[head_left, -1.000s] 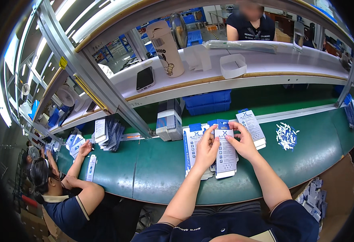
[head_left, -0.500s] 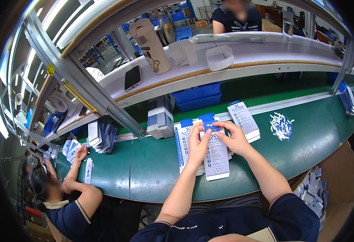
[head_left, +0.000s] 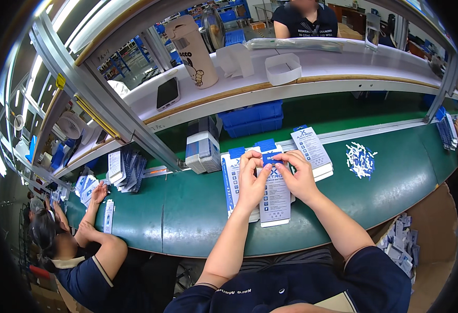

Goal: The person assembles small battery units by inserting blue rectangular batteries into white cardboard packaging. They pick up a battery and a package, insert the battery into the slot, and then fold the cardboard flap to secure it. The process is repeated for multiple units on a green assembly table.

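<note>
A flat white-and-blue retail carton [head_left: 275, 207] with a hang tab lies upright to me at the table's middle, partly over a stack of like cartons [head_left: 230, 190]. Its blue tab is pinched from the left by my left hand [head_left: 252, 182], fingers curled and thumb pressing the front. From the right my right hand [head_left: 298, 177] grips the same tab, the two thumbs close together. Fingertips behind the tab are hidden. Just right of my hands rests another small pile of cartons [head_left: 311, 148].
Small white and blue scraps [head_left: 361, 160] are heaped on the green table [head_left: 197, 224] at right. Stacked packages [head_left: 203, 151] and blue bins [head_left: 252, 119] stand behind. A raised shelf [head_left: 239, 93] carries a phone and a tumbler. A co-worker's hand [head_left: 99, 193] is at left; a scrap-filled carton [head_left: 399, 242] sits at lower right.
My fingers have shifted on the blue tab, with the right hand's fingers more curled around its edge. Both hands remain at the same carton. The whole view has moved slightly.
</note>
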Demonstrator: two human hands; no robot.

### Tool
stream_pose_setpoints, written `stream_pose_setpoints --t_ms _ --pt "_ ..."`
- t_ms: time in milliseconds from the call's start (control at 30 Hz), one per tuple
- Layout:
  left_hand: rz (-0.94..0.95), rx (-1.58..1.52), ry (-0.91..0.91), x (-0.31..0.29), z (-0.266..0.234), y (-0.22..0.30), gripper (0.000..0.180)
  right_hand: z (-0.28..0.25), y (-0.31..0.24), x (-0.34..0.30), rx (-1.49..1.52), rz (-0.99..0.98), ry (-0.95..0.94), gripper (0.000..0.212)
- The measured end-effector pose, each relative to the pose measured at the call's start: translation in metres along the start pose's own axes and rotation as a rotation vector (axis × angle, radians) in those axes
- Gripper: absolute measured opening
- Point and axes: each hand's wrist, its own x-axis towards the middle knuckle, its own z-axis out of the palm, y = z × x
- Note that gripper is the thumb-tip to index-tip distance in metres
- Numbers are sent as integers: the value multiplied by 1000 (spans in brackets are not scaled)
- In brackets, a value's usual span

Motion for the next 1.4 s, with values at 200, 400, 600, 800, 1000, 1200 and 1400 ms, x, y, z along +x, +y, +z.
stream_pose_setpoints --t_ms 200,400,600,800,1000,1200,1400 --pt "58 45 20 1 1 7 11 -3 -5 2 -55 -51 -14 16" --pt "5 -11 -6 0 2 7 9 1 -8 0 -30 -30 34 17" --pt "-72 -92 -83 2 0 14 9 0 6 -1 285 147 -55 23" --pt "-30 -129 2 1 3 11 11 -4 -2 2 68 -13 -66 23" --pt "47 -101 -4 1 2 10 9 -5 -8 4 -63 -146 -17 17" --pt "68 -101 14 0 4 19 11 -5 -12 2 -58 -151 1 16" --pt "96 -43 30 -1 5 13 10 -7 -10 5 -127 -189 -28 13"
